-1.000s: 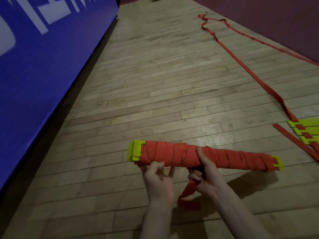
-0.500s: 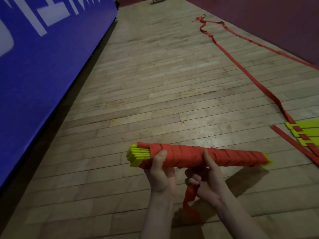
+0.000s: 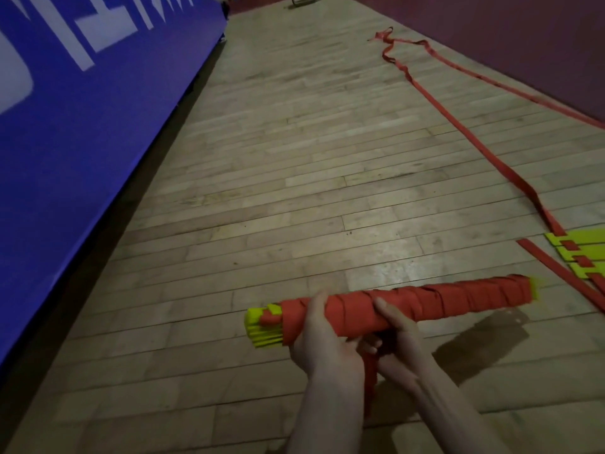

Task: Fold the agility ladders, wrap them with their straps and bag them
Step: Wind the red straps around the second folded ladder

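A folded agility ladder bundle (image 3: pixel 425 303), yellow rungs wound in red strap, is held level above the wooden floor. Yellow rung ends (image 3: pixel 262 329) stick out at its left. My left hand (image 3: pixel 322 342) grips the bundle near that left end, thumb on top. My right hand (image 3: pixel 397 342) holds the bundle's middle from below, with its fingers closed on the loose red strap tail (image 3: pixel 370 385), which hangs down between my forearms. A second ladder (image 3: pixel 576 253) lies unfolded on the floor at the right edge, its rungs partly cut off by the frame.
A long red strap (image 3: pixel 458 126) from the second ladder trails away across the floor to the far right. A blue padded wall (image 3: pixel 82 142) runs along the left. A dark red wall (image 3: pixel 540 44) borders the right.
The bundle has been turned in my hands and its right end lifted a little. My left hand moved from below to grip over the bundle near its left end. My right hand's strap tail shows shorter.
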`<state>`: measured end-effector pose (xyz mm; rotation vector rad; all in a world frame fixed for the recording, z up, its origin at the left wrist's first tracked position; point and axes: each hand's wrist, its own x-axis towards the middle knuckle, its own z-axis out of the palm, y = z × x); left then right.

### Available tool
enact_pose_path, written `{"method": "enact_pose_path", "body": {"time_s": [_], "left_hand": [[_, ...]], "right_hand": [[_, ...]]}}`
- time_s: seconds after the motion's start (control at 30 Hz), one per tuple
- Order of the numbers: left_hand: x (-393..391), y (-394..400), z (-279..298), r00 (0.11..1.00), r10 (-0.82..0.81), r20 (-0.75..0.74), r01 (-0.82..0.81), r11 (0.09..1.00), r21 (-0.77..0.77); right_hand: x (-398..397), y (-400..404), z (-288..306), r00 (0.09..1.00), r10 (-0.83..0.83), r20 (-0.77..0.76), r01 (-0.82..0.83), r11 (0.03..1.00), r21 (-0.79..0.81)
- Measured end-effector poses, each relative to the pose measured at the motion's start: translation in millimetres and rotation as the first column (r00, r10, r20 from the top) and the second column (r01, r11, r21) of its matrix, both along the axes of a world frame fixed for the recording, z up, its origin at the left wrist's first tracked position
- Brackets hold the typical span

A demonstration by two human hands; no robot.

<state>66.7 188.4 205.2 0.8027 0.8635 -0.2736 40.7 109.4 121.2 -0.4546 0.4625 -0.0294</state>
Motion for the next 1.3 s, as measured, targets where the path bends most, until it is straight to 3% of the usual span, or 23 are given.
{"method": "enact_pose_path", "body": {"time_s": [0.13, 0.27, 0.5, 0.6, 0.63, 0.7, 0.8, 0.9, 0.97, 1.03, 1.1, 1.17, 1.27, 1.3], "left_hand": [[6, 1, -12, 0.958, 0.015, 0.287, -0.019, 1.000, 0.012], [7, 11, -35, 0.790, -0.112, 0.603, 0.110, 0.993, 0.041], [21, 43, -55, 0.551, -0.285, 0.784, 0.351, 0.932, 0.092], [26, 49, -55, 0.452, -0.340, 0.825, 0.419, 0.897, 0.141], [24, 46, -49, 0.455, -0.326, 0.829, 0.421, 0.899, 0.123], [14, 35, -43, 0.595, -0.244, 0.766, 0.340, 0.940, 0.035], [-5, 13, -25, 0.893, -0.035, 0.448, 0.062, 0.997, -0.047], [-3, 2, -1, 0.977, 0.146, 0.153, -0.139, 0.989, -0.059], [9, 3, 4, 0.967, 0.233, 0.106, -0.233, 0.973, -0.013], [25, 8, 5, 0.945, 0.258, 0.200, -0.251, 0.966, -0.063], [35, 16, 0, 0.907, 0.182, 0.380, -0.141, 0.981, -0.133], [37, 29, -7, 0.794, 0.124, 0.594, -0.006, 0.980, -0.197], [49, 50, -22, 0.627, 0.064, 0.776, 0.212, 0.945, -0.249], [54, 59, -22, 0.521, 0.005, 0.854, 0.333, 0.920, -0.208]], "right_hand": [[1, 1, 10, 1.000, 0.024, -0.004, -0.024, 0.999, 0.024], [8, 0, 20, 0.985, 0.021, -0.172, -0.007, 0.997, 0.083], [7, 3, 32, 0.945, 0.202, -0.256, -0.217, 0.976, -0.032], [9, 6, 32, 0.962, 0.163, -0.220, -0.167, 0.986, 0.000], [10, 7, 32, 0.976, 0.116, -0.184, -0.113, 0.993, 0.024], [13, 9, 30, 0.991, 0.030, -0.128, -0.025, 0.999, 0.042], [17, 10, 23, 0.998, 0.030, -0.053, -0.027, 0.998, 0.051], [14, 12, 14, 0.986, 0.168, 0.016, -0.169, 0.986, 0.017], [13, 14, 12, 0.970, 0.243, 0.017, -0.243, 0.970, -0.012], [14, 13, 15, 0.956, 0.293, -0.014, -0.293, 0.955, -0.045], [17, 9, 24, 0.941, 0.331, -0.076, -0.338, 0.933, -0.123], [18, 7, 35, 0.928, 0.361, -0.096, -0.369, 0.924, -0.096], [16, 5, 47, 0.914, 0.393, -0.102, -0.397, 0.918, -0.018], [15, 7, 51, 0.905, 0.410, -0.113, -0.411, 0.912, 0.015]]}}
